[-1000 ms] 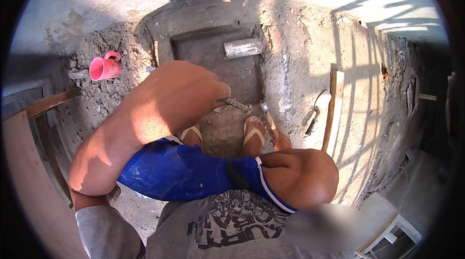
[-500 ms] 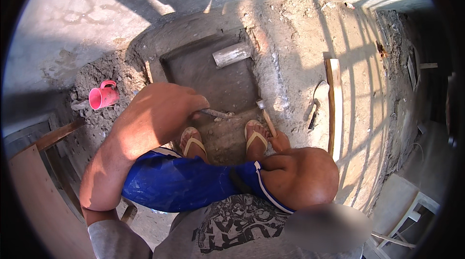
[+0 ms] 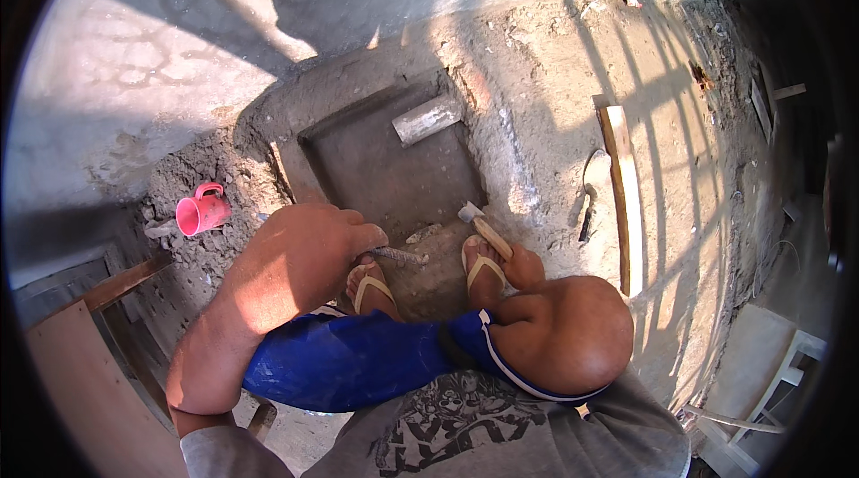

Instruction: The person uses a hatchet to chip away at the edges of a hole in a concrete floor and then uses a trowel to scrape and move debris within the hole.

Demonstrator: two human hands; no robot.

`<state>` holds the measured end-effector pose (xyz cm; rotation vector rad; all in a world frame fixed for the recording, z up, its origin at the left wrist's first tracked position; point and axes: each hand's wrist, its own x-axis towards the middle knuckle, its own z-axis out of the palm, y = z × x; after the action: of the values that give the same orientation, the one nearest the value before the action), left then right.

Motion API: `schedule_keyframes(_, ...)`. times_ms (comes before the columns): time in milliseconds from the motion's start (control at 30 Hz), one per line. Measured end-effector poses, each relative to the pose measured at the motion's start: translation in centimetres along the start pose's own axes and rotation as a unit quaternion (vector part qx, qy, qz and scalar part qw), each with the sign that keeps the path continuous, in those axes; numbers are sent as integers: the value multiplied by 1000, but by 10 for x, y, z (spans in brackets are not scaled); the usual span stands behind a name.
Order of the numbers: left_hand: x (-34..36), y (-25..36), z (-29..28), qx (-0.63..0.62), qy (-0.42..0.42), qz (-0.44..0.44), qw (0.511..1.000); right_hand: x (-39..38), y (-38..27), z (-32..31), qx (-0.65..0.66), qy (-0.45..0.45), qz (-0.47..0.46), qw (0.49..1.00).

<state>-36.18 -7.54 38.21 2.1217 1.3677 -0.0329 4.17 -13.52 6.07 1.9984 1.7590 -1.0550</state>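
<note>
My left hand is closed round a short, ridged metal bar, perhaps a chisel, whose free end points right between my feet. My right hand grips the wooden handle of a hammer; its metal head is tilted up and left, apart from the bar. Both tools are over the near edge of a square recess with smooth grey walls. A pale lump lies on that edge, just beyond the bar. Inside the recess, toward its far right, rests a short light-grey pipe piece.
A pink mug lies on rubble at the left. To the right are a trowel with a black handle and a long wooden board. A wall rises behind the recess. My sandalled feet stand at its near side.
The bar has come back toward me, baring the pale lump. The hammer's head has tipped left and nearer to me. The view has shifted slightly.
</note>
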Motion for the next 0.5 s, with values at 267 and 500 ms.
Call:
schedule_keyframes(267,20,8,7,11,-67,43,997,-37,52,51,28,-20,44,998)
schedule_keyframes(500,26,9,13,-1,-55,41,998,-32,39,74,49,-52,13,997)
